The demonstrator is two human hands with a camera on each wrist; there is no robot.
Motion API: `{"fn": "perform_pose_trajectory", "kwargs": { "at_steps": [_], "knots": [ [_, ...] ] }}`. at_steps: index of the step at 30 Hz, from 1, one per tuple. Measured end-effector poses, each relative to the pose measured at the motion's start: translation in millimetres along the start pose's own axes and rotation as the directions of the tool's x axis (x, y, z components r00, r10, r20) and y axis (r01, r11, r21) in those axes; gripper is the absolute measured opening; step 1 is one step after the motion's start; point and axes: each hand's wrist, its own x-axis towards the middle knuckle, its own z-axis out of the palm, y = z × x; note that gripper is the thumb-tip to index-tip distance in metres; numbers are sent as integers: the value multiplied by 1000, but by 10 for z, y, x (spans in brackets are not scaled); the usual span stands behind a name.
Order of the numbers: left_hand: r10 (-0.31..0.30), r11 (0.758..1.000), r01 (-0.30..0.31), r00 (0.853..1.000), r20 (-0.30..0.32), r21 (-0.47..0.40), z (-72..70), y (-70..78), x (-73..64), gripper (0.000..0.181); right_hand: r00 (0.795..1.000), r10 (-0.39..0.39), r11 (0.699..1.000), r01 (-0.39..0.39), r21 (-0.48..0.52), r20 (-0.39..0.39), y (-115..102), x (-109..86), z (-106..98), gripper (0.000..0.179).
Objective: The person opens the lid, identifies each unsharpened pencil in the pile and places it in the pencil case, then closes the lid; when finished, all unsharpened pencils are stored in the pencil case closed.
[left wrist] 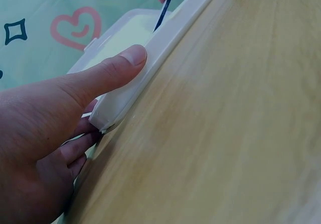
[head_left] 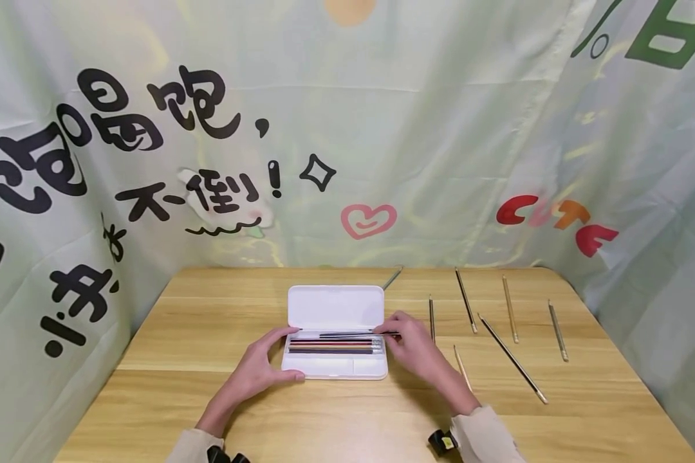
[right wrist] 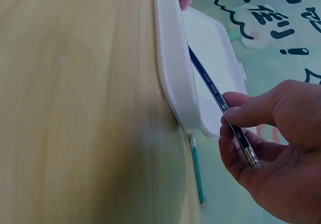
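Observation:
A white pencil case (head_left: 324,368) lies with its lid (head_left: 336,307) raised at the back. Several pencils (head_left: 330,351) lie side by side in it, lengthwise. My left hand (head_left: 251,370) grips its left end, thumb at the front corner and fingers toward the back. My right hand (head_left: 414,344), at the case's right end, pinches a dark pencil (right wrist: 208,78) near its eraser end between thumb and fingers. The pencil points left over the inside of the case, its far end hidden by the case wall in the right wrist view.
Loose pencils are spread over the wooden table (head_left: 208,302) to the right, among them a black one (head_left: 512,357), a natural wood one (head_left: 511,312) and a grey one (head_left: 558,329). A green pencil (right wrist: 197,174) lies behind the case. A printed curtain (head_left: 428,161) surrounds the table.

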Motion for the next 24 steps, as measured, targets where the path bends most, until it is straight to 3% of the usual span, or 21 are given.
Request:
{"fn": "perform_pose_trajectory", "kwargs": {
  "at_steps": [10, 24],
  "knots": [
    [-17, 1000, 17, 1000, -1, -13, 5, 19, -3, 92, 998, 26, 999, -28, -32, -65, -79, 142, 263, 16],
    [-16, 1000, 16, 1000, -6, 10, 28, -21, 0, 90, 997, 39, 999, -41, -28, -64, -116, 246, 450, 16]
  ]
}}
